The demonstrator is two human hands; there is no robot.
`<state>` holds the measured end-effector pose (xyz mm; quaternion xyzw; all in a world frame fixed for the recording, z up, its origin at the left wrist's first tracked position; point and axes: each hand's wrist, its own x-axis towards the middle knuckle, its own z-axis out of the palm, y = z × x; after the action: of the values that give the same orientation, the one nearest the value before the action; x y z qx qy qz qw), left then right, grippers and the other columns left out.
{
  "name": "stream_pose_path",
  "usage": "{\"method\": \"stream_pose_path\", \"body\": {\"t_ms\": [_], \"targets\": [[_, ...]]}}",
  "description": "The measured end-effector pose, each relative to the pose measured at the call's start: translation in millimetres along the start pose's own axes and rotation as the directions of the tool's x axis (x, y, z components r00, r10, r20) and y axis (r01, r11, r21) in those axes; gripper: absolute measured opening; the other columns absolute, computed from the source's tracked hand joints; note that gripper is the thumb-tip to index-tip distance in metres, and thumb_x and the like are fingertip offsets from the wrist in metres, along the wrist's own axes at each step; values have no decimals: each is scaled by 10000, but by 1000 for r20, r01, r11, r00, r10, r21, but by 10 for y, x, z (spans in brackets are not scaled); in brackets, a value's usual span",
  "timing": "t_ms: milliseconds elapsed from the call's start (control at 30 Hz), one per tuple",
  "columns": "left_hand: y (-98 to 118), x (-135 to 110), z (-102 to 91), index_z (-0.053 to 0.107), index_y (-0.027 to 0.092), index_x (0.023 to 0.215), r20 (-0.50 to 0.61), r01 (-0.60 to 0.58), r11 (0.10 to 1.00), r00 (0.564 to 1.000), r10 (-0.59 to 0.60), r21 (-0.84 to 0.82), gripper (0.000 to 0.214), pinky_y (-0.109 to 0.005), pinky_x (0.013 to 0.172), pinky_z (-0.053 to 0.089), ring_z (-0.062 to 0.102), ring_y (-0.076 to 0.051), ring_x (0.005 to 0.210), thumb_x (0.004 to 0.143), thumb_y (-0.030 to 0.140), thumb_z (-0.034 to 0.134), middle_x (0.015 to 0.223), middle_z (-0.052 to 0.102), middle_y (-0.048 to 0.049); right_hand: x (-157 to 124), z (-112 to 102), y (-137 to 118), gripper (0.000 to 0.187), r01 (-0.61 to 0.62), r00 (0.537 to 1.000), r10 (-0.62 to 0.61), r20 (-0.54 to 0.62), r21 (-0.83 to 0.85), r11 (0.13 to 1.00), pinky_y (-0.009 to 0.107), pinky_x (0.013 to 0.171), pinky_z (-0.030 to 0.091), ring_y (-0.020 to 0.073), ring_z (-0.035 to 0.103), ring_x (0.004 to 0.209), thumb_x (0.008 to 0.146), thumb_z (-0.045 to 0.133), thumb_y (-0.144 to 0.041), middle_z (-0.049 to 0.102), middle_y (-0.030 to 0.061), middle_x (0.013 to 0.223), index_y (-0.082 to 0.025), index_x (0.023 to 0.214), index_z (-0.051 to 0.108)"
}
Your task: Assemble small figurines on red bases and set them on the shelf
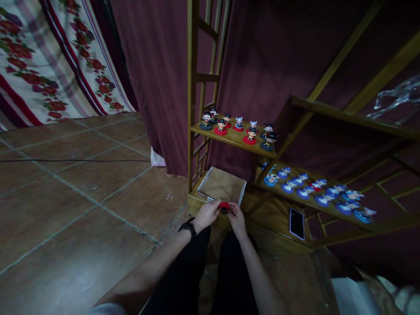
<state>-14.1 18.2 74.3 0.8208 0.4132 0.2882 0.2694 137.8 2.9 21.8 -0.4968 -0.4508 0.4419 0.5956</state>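
Note:
My left hand (209, 213), with a dark band on its wrist, and my right hand (236, 217) meet in front of my knees. Between their closed fingertips is a small red-and-black figurine (224, 207); its details are too small to make out. Just beyond my hands lies a shallow white-edged cardboard box (225, 183) on the lowest board of the wooden shelf. Above the box, a group of figurines (221, 127) on red and dark round bases stands on a short shelf board (234, 138).
To the right, a lower shelf board carries several blue-and-white figurines (306, 191). A phone (297, 223) lies on the bottom board. Wooden uprights (192, 96) frame the unit before a dark curtain (154, 78). A thin cable (75, 160) crosses the tiled floor at left.

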Motion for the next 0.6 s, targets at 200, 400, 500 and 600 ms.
{"method": "stream_pose_path", "body": {"t_ms": [200,400,500,600], "targets": [[-315,161,197,575,112,889,216,440,561,881,-421,-701,295,-204,512,426,551,-89,511,649,259,664,658,624,-23,26,36,-9,301,-125,992,123,23,108,986,261,552,487,156,593,691,619,658,-333,646,36,842,-199,884,606],[-406,170,216,590,136,880,373,542,224,771,-517,-810,332,-186,551,453,592,-77,551,603,259,724,715,656,-31,34,32,-45,368,-201,980,198,34,193,960,277,562,502,128,583,603,581,682,-417,640,21,767,-200,872,626],[-420,174,234,573,145,855,375,520,156,763,-526,-840,324,-200,581,478,619,-97,583,580,185,740,733,668,-30,54,32,-24,390,-235,972,227,60,204,950,259,586,492,119,586,628,561,699,-422,640,22,811,-195,868,622],[-414,185,247,565,138,863,394,517,110,757,-522,-849,290,-224,610,500,639,-124,621,613,145,713,742,677,-53,75,35,-13,414,-268,963,261,62,229,936,261,605,485,117,587,631,541,716,-419,639,23,830,-194,874,616]]}}
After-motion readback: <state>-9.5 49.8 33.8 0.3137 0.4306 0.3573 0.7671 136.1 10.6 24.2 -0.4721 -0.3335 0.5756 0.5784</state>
